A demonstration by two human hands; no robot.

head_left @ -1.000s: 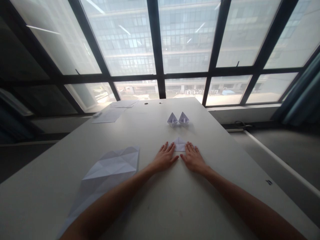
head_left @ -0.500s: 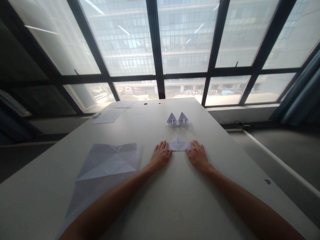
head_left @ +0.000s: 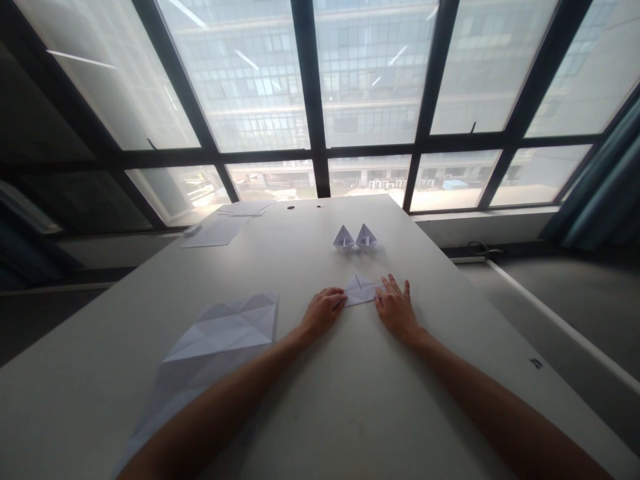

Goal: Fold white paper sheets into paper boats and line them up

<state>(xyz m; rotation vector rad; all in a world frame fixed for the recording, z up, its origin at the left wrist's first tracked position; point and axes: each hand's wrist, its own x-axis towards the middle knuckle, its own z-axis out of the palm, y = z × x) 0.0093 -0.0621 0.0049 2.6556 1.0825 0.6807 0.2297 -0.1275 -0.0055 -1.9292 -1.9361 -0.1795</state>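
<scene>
A small white folded paper piece [head_left: 361, 290] lies on the white table [head_left: 350, 400] between my hands. My left hand [head_left: 323, 311] has its fingers curled and pinches the piece's left corner, lifting it slightly. My right hand [head_left: 395, 307] lies flat with fingers spread, pressing the piece's right end. Two finished little paper boats [head_left: 355, 239] stand side by side farther back on the table.
A large creased white sheet [head_left: 220, 330] lies to the left of my left arm. More flat sheets [head_left: 220, 230] lie at the table's far left, near two small dark spots [head_left: 291, 207]. Big dark-framed windows stand behind the table; its right edge drops to the floor.
My left hand went from lying flat to curling and pinching the paper's left corner, which rose. The piece now looks tilted. The creased sheet's edge lifted again.
</scene>
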